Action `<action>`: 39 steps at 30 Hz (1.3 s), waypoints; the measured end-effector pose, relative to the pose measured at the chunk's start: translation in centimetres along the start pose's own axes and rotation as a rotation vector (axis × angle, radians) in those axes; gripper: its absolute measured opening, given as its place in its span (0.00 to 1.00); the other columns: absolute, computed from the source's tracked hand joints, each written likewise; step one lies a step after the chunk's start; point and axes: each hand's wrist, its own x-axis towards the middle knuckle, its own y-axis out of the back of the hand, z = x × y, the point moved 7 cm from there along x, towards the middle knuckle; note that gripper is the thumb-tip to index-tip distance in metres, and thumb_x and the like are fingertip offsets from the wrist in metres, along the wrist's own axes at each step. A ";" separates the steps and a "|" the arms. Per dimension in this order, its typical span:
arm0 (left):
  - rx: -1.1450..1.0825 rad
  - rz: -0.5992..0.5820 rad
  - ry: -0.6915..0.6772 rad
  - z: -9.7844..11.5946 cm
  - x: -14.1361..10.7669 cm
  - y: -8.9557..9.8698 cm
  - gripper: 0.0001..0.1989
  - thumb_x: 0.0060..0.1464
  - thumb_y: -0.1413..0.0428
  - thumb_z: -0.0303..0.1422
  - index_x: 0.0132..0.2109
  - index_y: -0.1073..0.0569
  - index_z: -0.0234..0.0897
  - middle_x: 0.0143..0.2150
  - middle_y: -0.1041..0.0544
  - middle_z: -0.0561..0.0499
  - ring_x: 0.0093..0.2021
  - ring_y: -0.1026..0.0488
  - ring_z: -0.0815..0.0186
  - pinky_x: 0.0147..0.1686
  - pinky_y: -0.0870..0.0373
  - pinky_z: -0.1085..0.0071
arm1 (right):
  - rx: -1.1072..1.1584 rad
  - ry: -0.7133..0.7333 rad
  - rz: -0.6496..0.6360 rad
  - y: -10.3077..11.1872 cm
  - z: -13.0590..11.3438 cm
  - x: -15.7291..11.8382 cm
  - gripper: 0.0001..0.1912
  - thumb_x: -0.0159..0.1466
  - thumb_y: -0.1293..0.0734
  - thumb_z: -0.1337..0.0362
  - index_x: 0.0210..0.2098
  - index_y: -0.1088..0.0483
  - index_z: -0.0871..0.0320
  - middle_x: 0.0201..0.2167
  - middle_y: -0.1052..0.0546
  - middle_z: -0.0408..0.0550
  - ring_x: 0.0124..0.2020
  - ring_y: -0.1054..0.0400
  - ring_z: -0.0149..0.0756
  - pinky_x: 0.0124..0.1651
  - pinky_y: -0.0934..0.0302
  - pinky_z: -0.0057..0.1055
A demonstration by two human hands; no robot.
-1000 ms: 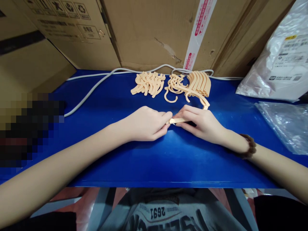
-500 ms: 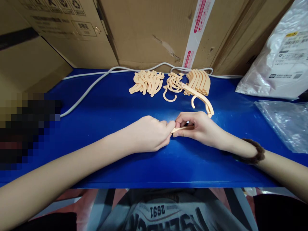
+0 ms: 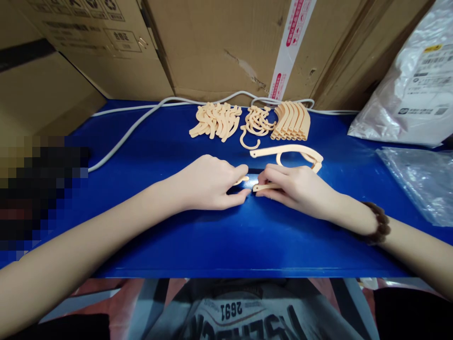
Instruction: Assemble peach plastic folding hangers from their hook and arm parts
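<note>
A small cream plastic piece [image 3: 243, 180] shows at the fingertips of my left hand [image 3: 212, 184], mostly hidden behind the fingers. My right hand [image 3: 300, 189] pinches a cream plastic strip [image 3: 264, 187] with a hole near its end. The two pieces are apart. Just beyond my right hand lies a joined cream hanger piece [image 3: 283, 150] with a hook under its arm. Farther back are a pile of short curved arms [image 3: 217, 120], a pile of hooks [image 3: 258, 122] with one loose hook [image 3: 250, 144] in front, and a row of longer arms [image 3: 292, 122].
A white cable [image 3: 127, 133] runs along the back of the blue table [image 3: 212, 250]. Cardboard boxes [image 3: 219, 47] stand behind it. On the right are a white package [image 3: 410, 94] and a clear plastic bag [image 3: 421, 179]. Something pixelated lies at the left edge.
My hands have parted, with my left hand shifted slightly left and its fingers wider. The joined hanger piece has come off the hooks and arms and lies nearer, more level.
</note>
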 end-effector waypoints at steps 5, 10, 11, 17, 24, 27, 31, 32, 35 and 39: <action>0.005 0.027 -0.027 -0.1 0.1 -0.3 0.19 0.62 0.51 0.49 0.35 0.33 0.37 0.22 0.27 0.52 0.23 0.27 0.61 0.22 0.54 0.71 | -0.318 0.051 -0.002 -0.4 0.1 0.0 0.18 0.74 0.49 0.57 0.42 0.34 0.61 0.32 0.23 0.48 0.21 0.35 0.31 0.22 0.57 0.31; -0.027 0.017 0.010 0.0 0.4 -0.6 0.19 0.64 0.51 0.49 0.42 0.32 0.36 0.24 0.25 0.53 0.23 0.27 0.63 0.21 0.55 0.72 | -0.234 0.105 -0.003 -0.5 -0.1 -0.1 0.12 0.72 0.45 0.61 0.41 0.35 0.61 0.32 0.24 0.48 0.23 0.33 0.31 0.24 0.52 0.29; -0.044 0.025 0.014 -0.1 0.4 -0.7 0.18 0.64 0.50 0.49 0.42 0.32 0.37 0.25 0.25 0.53 0.24 0.27 0.63 0.21 0.55 0.72 | -0.193 0.111 0.001 -0.5 -0.2 -0.1 0.09 0.71 0.44 0.63 0.42 0.36 0.61 0.32 0.23 0.48 0.24 0.32 0.31 0.25 0.50 0.29; -0.146 0.121 -0.012 0.1 0.2 -0.4 0.16 0.67 0.53 0.43 0.35 0.32 0.38 0.27 0.24 0.54 0.25 0.27 0.65 0.23 0.55 0.73 | -0.108 0.119 0.012 -0.3 -0.1 -0.1 0.09 0.70 0.43 0.64 0.43 0.34 0.61 0.36 0.23 0.50 0.31 0.30 0.34 0.33 0.44 0.29; -0.126 0.114 0.013 -0.6 0.3 0.2 0.15 0.65 0.52 0.41 0.32 0.32 0.38 0.22 0.28 0.55 0.21 0.33 0.67 0.22 0.57 0.73 | -0.295 0.081 -0.035 -0.3 1.2 0.1 0.21 0.74 0.48 0.54 0.44 0.29 0.59 0.30 0.22 0.47 0.28 0.30 0.35 0.40 0.44 0.34; -0.133 0.101 0.000 -0.9 0.3 0.3 0.15 0.65 0.52 0.41 0.33 0.31 0.39 0.23 0.28 0.55 0.22 0.32 0.67 0.23 0.56 0.73 | -0.316 0.117 -0.040 -0.3 1.1 0.0 0.21 0.74 0.49 0.55 0.44 0.29 0.60 0.29 0.22 0.46 0.28 0.31 0.35 0.39 0.45 0.33; -0.147 0.061 0.089 -1.9 0.4 -0.1 0.17 0.64 0.51 0.48 0.39 0.30 0.40 0.25 0.27 0.55 0.24 0.29 0.66 0.23 0.52 0.73 | -0.342 0.089 -0.061 -0.5 1.5 -0.1 0.19 0.74 0.48 0.57 0.49 0.29 0.58 0.34 0.21 0.46 0.30 0.29 0.34 0.36 0.47 0.33; -0.156 0.052 0.141 -2.4 0.4 -0.2 0.19 0.63 0.51 0.51 0.41 0.30 0.40 0.25 0.27 0.55 0.25 0.29 0.65 0.23 0.51 0.74 | -0.356 0.069 -0.060 -0.5 1.7 -0.2 0.20 0.74 0.48 0.57 0.49 0.29 0.58 0.34 0.20 0.46 0.29 0.28 0.34 0.33 0.48 0.32; -0.216 0.047 0.269 -3.4 0.4 -0.3 0.25 0.59 0.50 0.57 0.46 0.32 0.39 0.27 0.26 0.55 0.26 0.28 0.64 0.24 0.48 0.74 | -0.403 0.031 -0.037 -0.5 2.0 -0.2 0.22 0.74 0.49 0.55 0.49 0.28 0.57 0.34 0.20 0.46 0.28 0.28 0.34 0.27 0.54 0.32; -0.289 0.066 0.275 -3.6 0.2 0.0 0.17 0.65 0.53 0.48 0.47 0.35 0.39 0.34 0.24 0.53 0.31 0.26 0.63 0.29 0.41 0.72 | -0.437 0.017 -0.008 -0.4 2.0 -0.2 0.22 0.74 0.49 0.54 0.47 0.27 0.57 0.34 0.20 0.46 0.28 0.28 0.33 0.26 0.58 0.32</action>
